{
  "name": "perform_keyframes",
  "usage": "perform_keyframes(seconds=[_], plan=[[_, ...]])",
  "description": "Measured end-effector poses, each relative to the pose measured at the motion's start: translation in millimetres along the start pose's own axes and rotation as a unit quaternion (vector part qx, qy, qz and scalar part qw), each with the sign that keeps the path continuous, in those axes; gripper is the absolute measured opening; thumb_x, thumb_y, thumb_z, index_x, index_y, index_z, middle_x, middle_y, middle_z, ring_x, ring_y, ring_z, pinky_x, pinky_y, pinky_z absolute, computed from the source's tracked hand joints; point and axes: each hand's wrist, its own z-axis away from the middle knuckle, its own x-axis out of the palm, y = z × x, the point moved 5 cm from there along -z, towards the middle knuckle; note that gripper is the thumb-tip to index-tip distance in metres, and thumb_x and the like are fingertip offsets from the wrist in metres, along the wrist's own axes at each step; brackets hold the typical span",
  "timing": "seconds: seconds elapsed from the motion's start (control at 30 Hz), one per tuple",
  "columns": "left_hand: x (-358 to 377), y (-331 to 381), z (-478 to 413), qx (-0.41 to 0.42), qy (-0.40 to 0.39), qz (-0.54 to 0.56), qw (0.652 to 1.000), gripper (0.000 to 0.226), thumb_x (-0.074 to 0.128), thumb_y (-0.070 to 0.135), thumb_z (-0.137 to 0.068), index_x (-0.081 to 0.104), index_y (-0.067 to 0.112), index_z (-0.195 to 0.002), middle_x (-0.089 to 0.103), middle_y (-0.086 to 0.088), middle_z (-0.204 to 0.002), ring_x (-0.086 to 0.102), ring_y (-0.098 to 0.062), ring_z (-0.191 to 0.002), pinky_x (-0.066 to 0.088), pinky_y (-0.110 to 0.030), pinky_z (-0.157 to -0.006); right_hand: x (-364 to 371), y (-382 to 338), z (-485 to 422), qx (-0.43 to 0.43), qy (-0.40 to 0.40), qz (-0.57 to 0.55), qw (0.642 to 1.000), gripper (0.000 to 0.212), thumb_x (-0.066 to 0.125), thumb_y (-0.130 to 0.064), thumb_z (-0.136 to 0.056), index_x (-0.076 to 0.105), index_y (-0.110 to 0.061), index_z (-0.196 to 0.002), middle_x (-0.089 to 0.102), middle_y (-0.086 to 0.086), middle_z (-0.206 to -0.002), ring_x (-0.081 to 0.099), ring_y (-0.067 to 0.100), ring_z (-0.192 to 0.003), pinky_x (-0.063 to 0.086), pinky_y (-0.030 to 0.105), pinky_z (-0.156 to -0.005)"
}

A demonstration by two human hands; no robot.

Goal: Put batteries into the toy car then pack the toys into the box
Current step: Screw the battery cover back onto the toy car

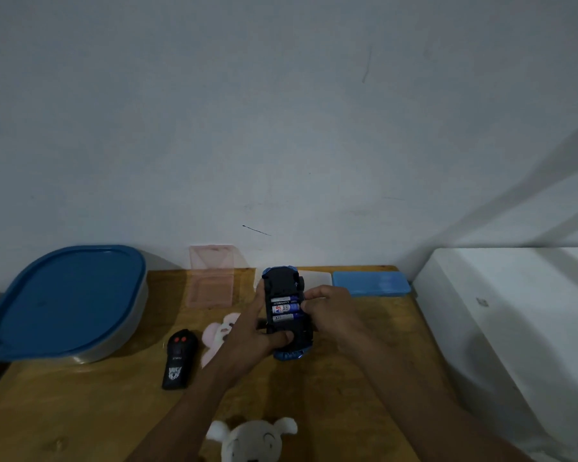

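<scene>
So the toy car [287, 313] is flipped belly-up, clamped in the left hand [254, 331], thumb across its near end. Three batteries [286, 308] sit in the open bay, and the right hand [331, 308] has its fingertips pinched right at their ends. Can't tell if the bottom one is fully seated; if it's proud, it could pop out when the car tilts. No battery cover anywhere that I can spot. Left of the holding hand are a pink plush [216, 338] and the remote [179, 360]; further left, the blue-lidded box [64, 301]. A white plush [252, 440] near the wrists is cut off at the frame edge.
</scene>
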Motion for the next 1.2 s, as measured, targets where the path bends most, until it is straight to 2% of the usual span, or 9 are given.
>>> perform_keyframes(seconds=[0.07,0.23,0.4,0.53,0.63,0.83,0.93,1.07,1.2], plan=[[12.0,3.1,11.1,0.001,0.013,-0.018,1.0,0.095,0.072,-0.001,-0.076,0.03,0.069,-0.126,0.067,0.001,-0.118,0.065,-0.02,-0.108,0.054,-0.047,-0.092,-11.4,3.4,13.2,-0.01,0.0,0.004,1.0,0.012,0.063,-0.01,-0.085,0.065,-0.02,-0.09,0.068,0.004,-0.095,0.065,0.017,-0.084,0.055,0.028,-0.063],[54.4,9.3,38.2,0.003,0.018,-0.052,0.998,0.102,0.07,-0.006,-0.076,0.019,0.049,-0.145,0.069,0.002,-0.114,0.067,-0.014,-0.1,0.057,-0.044,-0.087,-46.8,22.1,49.8,-0.019,-0.018,-0.007,1.0,0.016,0.062,-0.012,-0.087,0.064,-0.015,-0.102,0.068,0.006,-0.098,0.066,0.018,-0.087,0.052,0.023,-0.061],[108.9,4.3,74.5,0.012,0.012,-0.07,0.997,0.095,0.073,-0.004,-0.073,0.035,0.07,-0.117,0.072,0.002,-0.107,0.068,-0.013,-0.098,0.058,-0.038,-0.082,-86.0,61.9,83.7,-0.021,-0.026,0.006,0.999,0.014,0.065,-0.009,-0.085,0.062,-0.022,-0.084,0.068,0.004,-0.09,0.066,0.018,-0.084,0.058,0.033,-0.073],[157.6,-12.7,105.2,-0.021,-0.022,-0.07,0.997,0.097,0.069,-0.011,-0.072,0.026,0.037,-0.144,0.069,0.0,-0.11,0.068,-0.008,-0.096,0.058,-0.026,-0.075,-115.7,103.6,117.8,-0.011,-0.033,0.026,0.999,0.012,0.066,-0.011,-0.085,0.063,-0.022,-0.089,0.069,0.003,-0.097,0.066,0.016,-0.09,0.058,0.033,-0.081],[185.5,-29.7,127.4,-0.051,-0.025,-0.089,0.994,0.105,0.07,-0.007,-0.072,0.014,0.039,-0.148,0.069,0.003,-0.113,0.067,-0.006,-0.098,0.058,-0.03,-0.081,-133.0,133.9,141.5,0.004,-0.025,0.003,1.0,0.015,0.065,-0.005,-0.086,0.065,-0.011,-0.099,0.068,0.005,-0.095,0.065,0.017,-0.088,0.057,0.029,-0.076],[219.8,-55.8,163.6,-0.066,-0.003,-0.09,0.994,0.097,0.071,-0.007,-0.071,0.025,0.033,-0.147,0.064,0.005,-0.12,0.064,-0.009,-0.107,0.056,-0.032,-0.087,-140.7,186.6,163.0,0.014,-0.045,0.016,0.999,0.014,0.066,-0.006,-0.084,0.066,-0.012,-0.096,0.067,0.002,-0.084,0.064,0.012,-0.078,0.049,0.017,-0.061],[227.5,-63.9,173.9,-0.078,-0.004,-0.076,0.994,0.102,0.066,-0.012,-0.076,0.016,0.041,-0.147,0.064,0.003,-0.121,0.065,-0.012,-0.105,0.057,-0.035,-0.085,-141.9,197.5,172.5,0.009,-0.045,0.026,0.999,0.016,0.065,-0.012,-0.086,0.068,-0.012,-0.102,0.068,0.0,-0.091,0.065,0.011,-0.082,0.053,0.02,-0.068],[225.6,-73.5,177.2,-0.106,0.01,-0.07,0.992,0.107,0.068,-0.008,-0.076,0.009,0.041,-0.15,0.064,0.005,-0.121,0.065,-0.014,-0.104,0.056,-0.042,-0.088,-159.0,201.2,172.7,-0.026,-0.007,0.109,0.994,0.015,0.057,-0.011,-0.089,0.067,-0.015,-0.099,0.063,-0.006,-0.086,0.061,0.01,-0.082,0.043,0.01,-0.059],[222.6,-76.1,176.7,-0.126,0.016,-0.053,0.99,0.11,0.068,-0.011,-0.077,0.005,0.043,-0.15,0.064,0.006,-0.122,0.065,-0.011,-0.104,0.055,-0.04,-0.089,-173.9,214.9,166.5,-0.061,-0.028,0.225,0.972,0.025,0.059,0.002,-0.085,0.066,-0.007,-0.107,0.067,0.009,-0.108,0.058,0.014,-0.092,0.043,0.013,-0.066]])
